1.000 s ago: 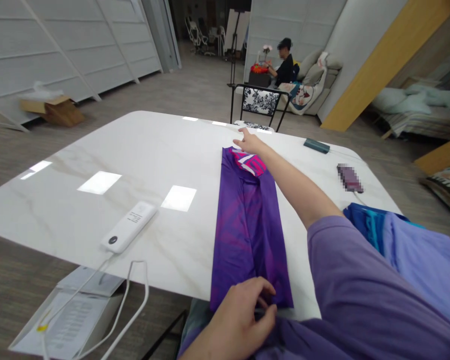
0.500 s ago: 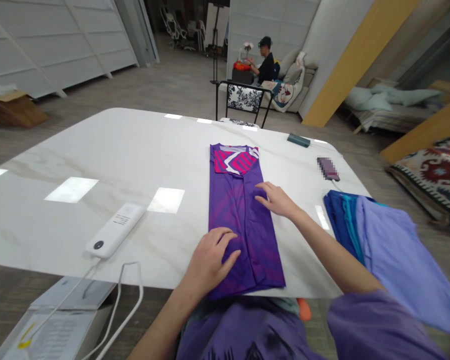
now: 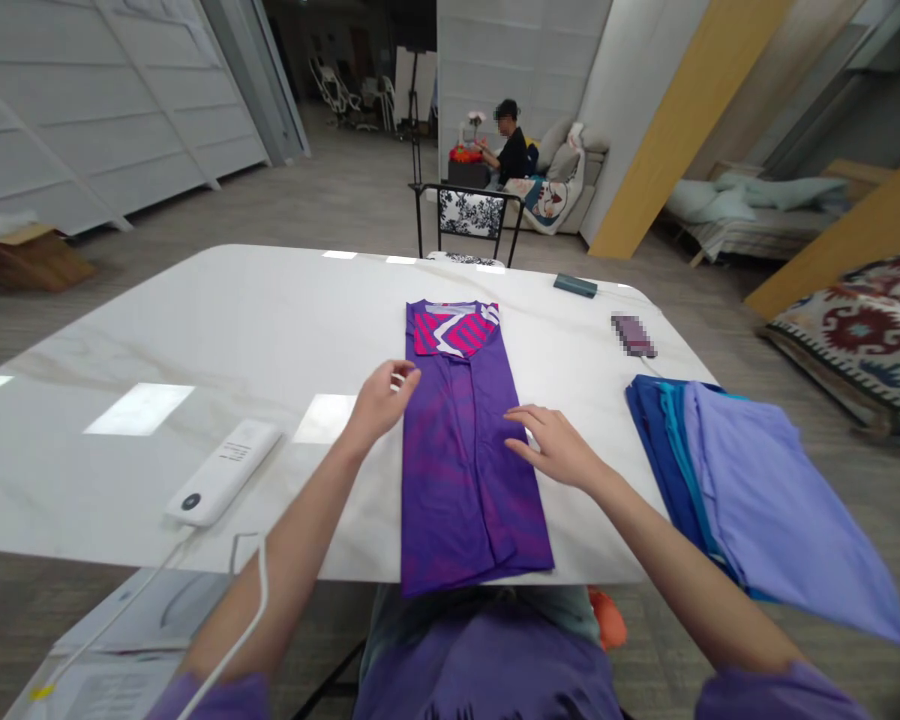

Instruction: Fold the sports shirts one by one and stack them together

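A purple shirt (image 3: 450,470) with a pink and white pattern near its collar lies folded into a long strip on the white table (image 3: 330,310). Its bottom end reaches the near table edge. My left hand (image 3: 385,402) is at the shirt's upper left edge, fingers loosely bent and apart from the thumb, holding nothing. Over the right edge, about halfway down, is my right hand (image 3: 559,448), open with fingers and thumb spread. Whether either hand touches the cloth, I cannot tell.
Folded blue and lavender clothes (image 3: 765,480) hang over the table's right edge. A phone (image 3: 633,336) and a dark flat case (image 3: 575,286) lie beyond. A white device (image 3: 223,472) with a cable sits left. A chair (image 3: 470,215) stands opposite; a person (image 3: 511,150) sits farther back.
My left hand has moved away from me, from the shirt's lower part to its upper left edge. My right hand has shifted slightly toward me along the right edge. The view has tilted a little.
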`<state>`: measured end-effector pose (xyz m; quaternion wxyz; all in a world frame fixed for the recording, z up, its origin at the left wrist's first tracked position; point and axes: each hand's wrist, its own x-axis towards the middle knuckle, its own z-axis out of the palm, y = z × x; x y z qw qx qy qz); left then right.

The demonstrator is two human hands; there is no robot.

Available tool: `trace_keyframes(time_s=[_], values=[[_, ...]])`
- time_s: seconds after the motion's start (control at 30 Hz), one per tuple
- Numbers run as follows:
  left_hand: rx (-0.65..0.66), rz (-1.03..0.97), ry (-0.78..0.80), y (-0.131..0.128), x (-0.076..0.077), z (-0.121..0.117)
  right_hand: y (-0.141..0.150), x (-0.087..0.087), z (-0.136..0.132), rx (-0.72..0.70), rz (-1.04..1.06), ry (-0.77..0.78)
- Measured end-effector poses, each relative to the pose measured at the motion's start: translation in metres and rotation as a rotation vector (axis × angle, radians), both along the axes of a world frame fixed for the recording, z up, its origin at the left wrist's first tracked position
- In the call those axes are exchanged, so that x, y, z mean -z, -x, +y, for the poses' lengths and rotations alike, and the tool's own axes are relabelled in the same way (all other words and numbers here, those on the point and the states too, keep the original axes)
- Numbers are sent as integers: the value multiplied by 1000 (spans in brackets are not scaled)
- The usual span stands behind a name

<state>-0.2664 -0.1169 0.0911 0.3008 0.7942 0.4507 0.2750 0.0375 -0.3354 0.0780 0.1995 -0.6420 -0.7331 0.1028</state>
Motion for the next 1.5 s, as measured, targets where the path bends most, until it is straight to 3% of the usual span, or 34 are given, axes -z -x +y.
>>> trace_keyframes(time_s=[0.13, 0.27, 0.37, 0.43, 0.6, 1.0, 1.1, 1.2, 1.27, 1.33, 1.43, 1.5], values=[[-90, 71, -3, -66, -7, 125, -33, 2, 101, 62, 137, 20], [-103, 170, -17, -109, 12, 202, -91, 9, 230, 236, 329, 61], [-106, 244, -35, -123, 32, 234, -134, 12, 310, 368, 294, 56], [-103, 291, -52, -126, 43, 247, -156, 17, 347, 411, 188, 46], [-84, 368, -91, -121, 57, 265, -184, 35, 385, 278, 37, 123], [-84, 390, -150, -113, 46, 287, -214, 23, 397, 179, 56, 169], [-108, 391, -167, -107, 47, 287, -207, 27, 398, 243, 24, 119], [-147, 378, -241, -108, 51, 268, -185, 29, 383, 326, -3, 27], [-125, 315, -352, -111, 56, 243, -162, 25, 357, 324, -12, -44], [-14, 278, -421, -112, 62, 214, -133, 18, 315, 269, -31, -77], [165, 358, -351, -110, 69, 178, -82, 5, 224, 124, -53, -58], [204, 410, -303, -107, 66, 163, -48, -3, 152, 44, -42, -54]])
